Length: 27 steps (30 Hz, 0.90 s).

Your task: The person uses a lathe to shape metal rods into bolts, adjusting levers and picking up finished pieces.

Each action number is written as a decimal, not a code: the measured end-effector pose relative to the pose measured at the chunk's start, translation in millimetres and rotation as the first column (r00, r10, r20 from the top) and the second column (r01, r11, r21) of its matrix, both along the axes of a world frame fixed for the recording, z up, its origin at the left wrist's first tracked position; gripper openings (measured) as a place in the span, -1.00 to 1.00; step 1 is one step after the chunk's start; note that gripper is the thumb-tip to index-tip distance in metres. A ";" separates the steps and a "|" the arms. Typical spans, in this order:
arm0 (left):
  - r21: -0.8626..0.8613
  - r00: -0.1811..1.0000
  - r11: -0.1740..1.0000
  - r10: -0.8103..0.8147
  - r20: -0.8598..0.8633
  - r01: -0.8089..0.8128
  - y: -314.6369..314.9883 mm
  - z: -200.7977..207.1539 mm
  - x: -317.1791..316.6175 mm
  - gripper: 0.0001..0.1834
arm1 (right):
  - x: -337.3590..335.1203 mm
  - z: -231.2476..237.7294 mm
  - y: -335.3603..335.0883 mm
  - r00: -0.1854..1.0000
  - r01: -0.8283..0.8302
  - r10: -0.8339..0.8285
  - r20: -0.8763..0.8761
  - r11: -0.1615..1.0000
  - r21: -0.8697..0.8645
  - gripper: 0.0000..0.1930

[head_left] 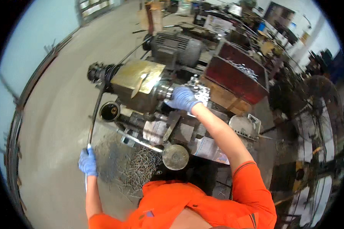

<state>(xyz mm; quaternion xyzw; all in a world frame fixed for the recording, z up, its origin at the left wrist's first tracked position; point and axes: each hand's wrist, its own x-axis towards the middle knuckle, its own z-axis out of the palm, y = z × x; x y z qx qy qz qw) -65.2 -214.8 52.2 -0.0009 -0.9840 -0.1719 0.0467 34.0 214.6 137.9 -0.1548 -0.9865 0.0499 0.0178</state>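
My left hand (88,162), in a blue glove, is closed around the lower end of a long metal lever (96,108). The lever runs up to the left end of a small spindle machine (128,89). My right hand (182,98), gloved in blue too, reaches to the shiny round chuck (164,92) at the machine's right end. Its fingers curl at the chuck's face, and what they hold there is hidden. On the machine's yellowish top plate (153,70) lies a brush-like tool with a wooden handle (138,87).
A motor (176,47) stands behind the machine. Small metal parts (198,91) lie beyond my right hand, near a dark red bin (233,70) holding more. A round stool-like disc (175,157) is before me. Metal shavings (141,164) cover the floor. A fan (313,99) stands right.
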 end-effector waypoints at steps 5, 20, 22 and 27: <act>0.137 0.974 0.965 -0.215 -0.070 0.223 -11.2 -12.6 -42.7 -0.51 | 46.0 58.0 6.2 0.994 0.009 -0.007 -0.112 1.000 0.015 -0.48; -0.074 0.490 0.655 -0.630 -0.603 0.752 230.4 85.3 -27.1 -0.53 | 207.2 52.1 28.2 0.825 0.246 -0.171 -0.539 0.967 0.068 -0.61; -0.119 0.442 0.625 -0.661 -0.606 0.772 240.4 78.0 -28.4 -0.58 | 234.9 12.2 -0.7 0.829 0.307 -0.302 -0.471 0.949 -0.069 -0.64; -0.154 0.354 0.579 -0.665 -0.657 0.800 233.5 71.2 -21.7 -0.66 | 289.0 -51.9 -42.1 0.800 0.382 -0.460 -0.385 0.886 -0.264 -0.78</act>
